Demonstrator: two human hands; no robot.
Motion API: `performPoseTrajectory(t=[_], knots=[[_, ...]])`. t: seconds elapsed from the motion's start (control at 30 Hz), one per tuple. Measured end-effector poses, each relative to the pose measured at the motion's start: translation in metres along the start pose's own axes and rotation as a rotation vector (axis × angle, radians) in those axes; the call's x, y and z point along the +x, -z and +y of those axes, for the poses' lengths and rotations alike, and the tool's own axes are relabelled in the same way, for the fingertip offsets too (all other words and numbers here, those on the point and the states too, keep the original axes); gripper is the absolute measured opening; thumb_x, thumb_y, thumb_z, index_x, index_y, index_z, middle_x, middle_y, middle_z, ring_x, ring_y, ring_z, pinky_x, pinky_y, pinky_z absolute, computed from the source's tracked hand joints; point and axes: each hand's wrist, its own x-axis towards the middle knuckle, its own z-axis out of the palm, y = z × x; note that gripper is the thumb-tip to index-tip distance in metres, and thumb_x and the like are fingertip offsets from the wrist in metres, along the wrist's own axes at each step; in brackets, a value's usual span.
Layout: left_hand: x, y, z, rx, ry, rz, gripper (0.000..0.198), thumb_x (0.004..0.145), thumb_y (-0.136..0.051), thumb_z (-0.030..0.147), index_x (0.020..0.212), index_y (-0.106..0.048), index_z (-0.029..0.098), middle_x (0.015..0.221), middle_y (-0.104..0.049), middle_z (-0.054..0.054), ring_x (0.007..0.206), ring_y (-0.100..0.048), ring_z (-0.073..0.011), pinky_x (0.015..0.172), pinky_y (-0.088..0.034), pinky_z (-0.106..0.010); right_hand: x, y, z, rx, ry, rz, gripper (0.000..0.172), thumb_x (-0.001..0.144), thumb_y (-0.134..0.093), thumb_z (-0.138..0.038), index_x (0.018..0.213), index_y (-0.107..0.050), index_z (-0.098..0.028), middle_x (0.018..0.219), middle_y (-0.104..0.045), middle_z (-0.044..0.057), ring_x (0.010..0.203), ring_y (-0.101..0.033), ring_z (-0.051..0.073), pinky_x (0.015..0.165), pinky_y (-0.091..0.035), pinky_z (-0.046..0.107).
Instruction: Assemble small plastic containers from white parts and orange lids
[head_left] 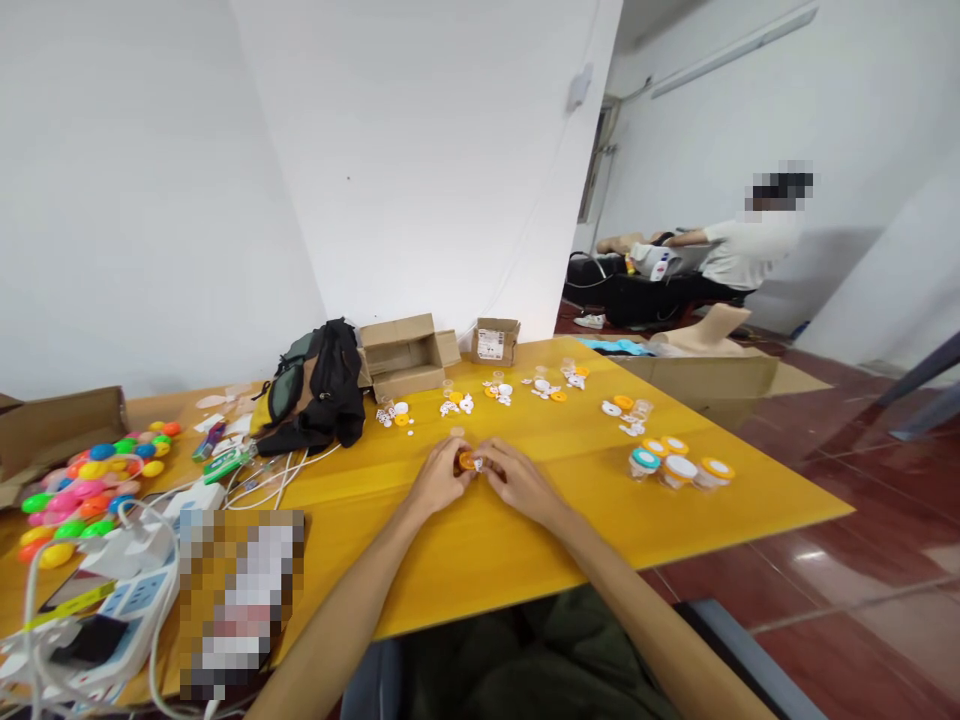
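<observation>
Both of my hands meet at the middle of the yellow table [487, 550]. My left hand [439, 476] and my right hand [514, 476] pinch a small orange-lidded jar [468, 461] between their fingertips. A little white piece shows by my right fingers; I cannot make out what it is. Just beyond my hands lie loose white dice and orange lids [455, 403] in small groups.
Several small capped jars [679, 467] stand to the right. A black backpack [319, 385] and open cardboard boxes [405, 355] sit at the back. Coloured balls [90, 485], a power strip [127, 600] and cables crowd the left. A person sits far right in the background.
</observation>
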Motion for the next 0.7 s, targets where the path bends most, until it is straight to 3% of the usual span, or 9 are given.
performPoseTrajectory(t=[0.2, 0.47, 0.57, 0.7], knots=[[0.001, 0.001, -0.001, -0.029, -0.017, -0.001, 0.02, 0.072, -0.06, 0.008, 0.088, -0.058, 0.02, 0.087, -0.062, -0.001, 0.083, -0.059, -0.0177, 0.081, -0.048, -0.031, -0.004, 0.003, 0.0, 0.011, 0.005, 0.002, 0.028, 0.084, -0.047, -0.008, 0.099, -0.065, -0.025, 0.096, -0.066, 0.005, 0.08, -0.062, 0.019, 0.074, -0.051, 0.031], [0.001, -0.001, -0.002, -0.033, -0.035, 0.006, 0.016, 0.074, -0.06, 0.011, 0.086, -0.059, 0.021, 0.085, -0.061, 0.0, 0.081, -0.058, -0.0173, 0.081, -0.048, -0.031, -0.009, 0.007, -0.001, 0.119, -0.114, 0.032, 0.012, 0.089, -0.054, -0.028, 0.091, -0.065, -0.025, 0.083, -0.068, 0.003, 0.069, -0.061, 0.018, 0.068, -0.052, 0.03], [0.001, -0.002, -0.001, -0.043, -0.037, 0.002, 0.017, 0.072, -0.062, 0.011, 0.085, -0.059, 0.021, 0.085, -0.061, 0.0, 0.082, -0.058, -0.0175, 0.082, -0.048, -0.031, -0.003, 0.006, 0.005, 0.157, -0.136, 0.1, 0.012, 0.088, -0.056, -0.031, 0.09, -0.065, -0.023, 0.086, -0.07, 0.005, 0.072, -0.064, 0.019, 0.071, -0.054, 0.031], [0.0, -0.002, 0.0, -0.063, -0.039, -0.005, 0.017, 0.072, -0.061, 0.01, 0.085, -0.058, 0.021, 0.084, -0.061, 0.0, 0.082, -0.057, -0.0172, 0.082, -0.047, -0.031, 0.005, 0.002, 0.01, 0.154, -0.108, 0.096, 0.014, 0.089, -0.057, -0.032, 0.09, -0.067, -0.023, 0.086, -0.071, 0.005, 0.074, -0.065, 0.019, 0.073, -0.054, 0.032]])
